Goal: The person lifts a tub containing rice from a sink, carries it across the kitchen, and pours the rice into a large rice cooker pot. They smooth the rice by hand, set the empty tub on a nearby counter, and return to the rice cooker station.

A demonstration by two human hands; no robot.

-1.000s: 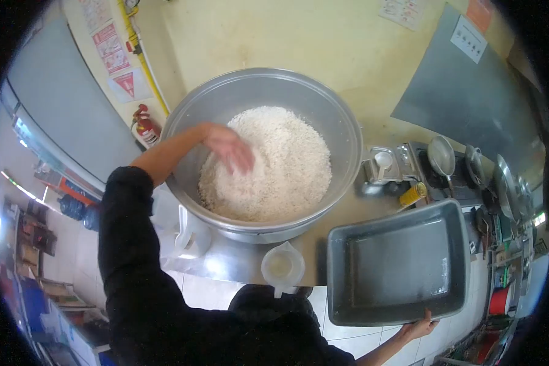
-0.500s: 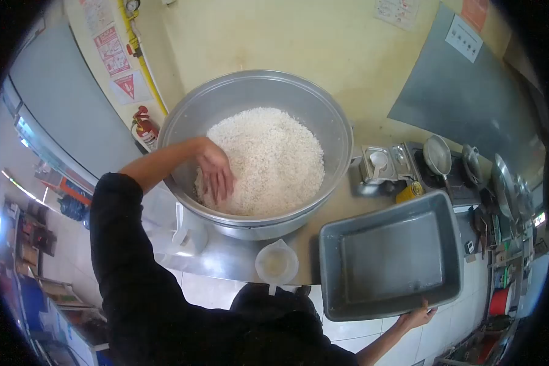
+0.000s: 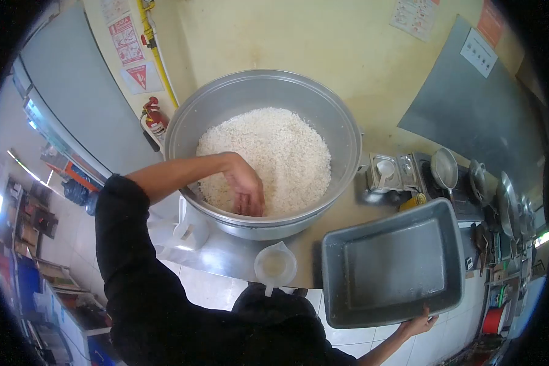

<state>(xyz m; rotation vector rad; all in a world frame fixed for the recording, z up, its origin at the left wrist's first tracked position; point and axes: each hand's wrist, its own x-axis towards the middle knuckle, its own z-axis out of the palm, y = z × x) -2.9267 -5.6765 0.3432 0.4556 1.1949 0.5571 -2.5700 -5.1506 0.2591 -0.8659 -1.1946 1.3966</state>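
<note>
A large round metal pot (image 3: 189,105) holds a broad mound of white rice (image 3: 280,146). Inside it, at the near side, my left hand (image 3: 245,188) reaches down with its fingers pointing into the rice and their tips at its surface, partly hidden. My right hand (image 3: 419,323) grips the near rim of a grey plastic tub (image 3: 393,265), thumb over the edge. The tub is tilted toward me and its wet inside holds no rice. A translucent measuring jug (image 3: 276,263) stands at the counter edge between pot and tub.
A white plastic jug (image 3: 192,232) stands left of the pot on the steel counter (image 3: 308,244). Beyond the tub are a metal container with a white scoop (image 3: 385,168), a yellow can (image 3: 413,202) and a pan (image 3: 444,168) on a stove. A fire extinguisher (image 3: 154,116) hangs at left.
My left hand has moved right across the rice toward the pot's near middle, its fingers now pointing more steeply down. My right hand still holds the tub. The view has shifted slightly.
</note>
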